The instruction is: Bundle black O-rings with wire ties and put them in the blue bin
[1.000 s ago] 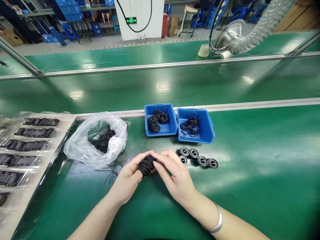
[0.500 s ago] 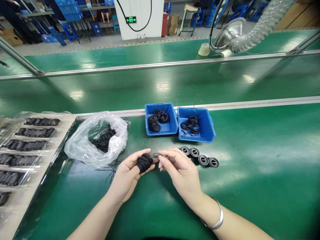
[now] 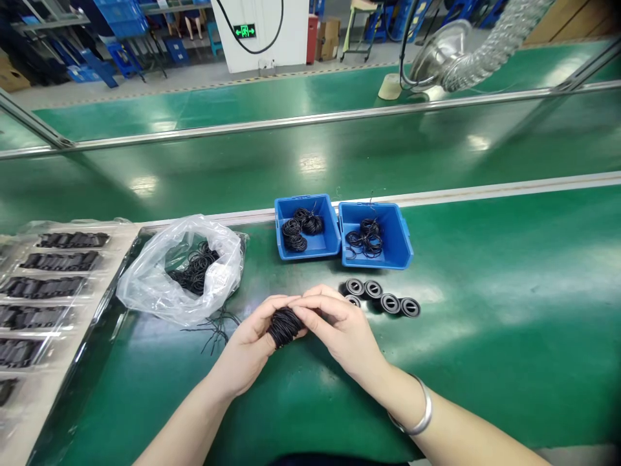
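Right hand (image 3: 342, 333), mine: moved back onto the bundle (image 3: 284, 327) since the earlier frame, where it stood just off to the right with a thin black strand between its fingers. Thumb and fingertips now narrow, touching the bundle's right edge; whether they pinch a strand, I cannot tell. Silver bracelet (image 3: 425, 414) on that wrist.

Left hand (image 3: 247, 349), mine: closed around the bundle, thumb on its near side, fingers partly hidden behind.

Bundle: thin black loops, matte, packed close into a rounded clump; held above the green table (image 3: 485, 375), nearer than the bins.

Clear plastic bag (image 3: 138, 281), left: mouth open, tangled black loops (image 3: 196, 266) inside; loose strands (image 3: 216, 330) at its near side.

Left blue bin (image 3: 320, 244), far: several black coils. Right blue bin (image 3: 395, 243), just beside it: looser coils.

Round black pieces (image 3: 390, 303), slotted tops: five visible, right of the bundle; one partly covered by my right hand.

Clear trays (image 3: 72, 262), far left: rows of dark parts.
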`<state>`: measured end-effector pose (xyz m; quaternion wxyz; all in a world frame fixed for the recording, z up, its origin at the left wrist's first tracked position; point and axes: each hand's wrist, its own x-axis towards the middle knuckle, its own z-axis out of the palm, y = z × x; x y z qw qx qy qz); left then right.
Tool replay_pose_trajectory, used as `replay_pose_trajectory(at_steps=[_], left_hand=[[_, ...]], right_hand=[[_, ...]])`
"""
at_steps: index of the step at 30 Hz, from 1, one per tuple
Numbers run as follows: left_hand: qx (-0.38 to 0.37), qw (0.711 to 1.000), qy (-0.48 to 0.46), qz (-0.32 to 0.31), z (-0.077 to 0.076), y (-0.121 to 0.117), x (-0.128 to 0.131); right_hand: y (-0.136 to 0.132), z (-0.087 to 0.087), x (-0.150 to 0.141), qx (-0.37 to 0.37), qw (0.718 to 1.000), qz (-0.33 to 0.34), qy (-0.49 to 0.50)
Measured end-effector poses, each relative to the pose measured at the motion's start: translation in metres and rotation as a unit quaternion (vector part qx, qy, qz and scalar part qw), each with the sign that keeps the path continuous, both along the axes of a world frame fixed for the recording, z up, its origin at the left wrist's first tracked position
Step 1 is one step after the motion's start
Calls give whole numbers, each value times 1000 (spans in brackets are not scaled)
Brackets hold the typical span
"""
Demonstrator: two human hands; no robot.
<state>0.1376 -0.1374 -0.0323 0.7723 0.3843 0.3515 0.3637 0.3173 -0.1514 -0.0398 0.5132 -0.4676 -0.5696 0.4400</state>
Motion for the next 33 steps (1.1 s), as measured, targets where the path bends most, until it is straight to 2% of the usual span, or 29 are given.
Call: replay_pose_trajectory(at_steps=[3,8,13,15,19,26,31,33], left_hand=[[-40,998,-28,28,-1,2,0],[-116,980,-126,105,2,6,-2],[-133,965,-197,109,1,7,-3],[-126,964,-211,102,0,6,-2],[-112,969,-206,80,-1,2,2],[-105,975,-185,64,-1,-4,9],[-70,980,-128,138,-1,0,5],[-44,984,-97,141,-2,0,2]], right_hand=[[-2,1,-1,-4,1000,-3,8],[-5,6,-3,56,993,-85,-53],[-9,2,-8,58,990,-28,-125],[-10,0,-11,52,990,-29,-131],[-11,-1,-15,61,986,-56,-145],[-9,2,-17,53,995,-22,-77],[-6,5,-12,26,998,-51,-41],[-4,5,-8,27,996,-76,-38]])
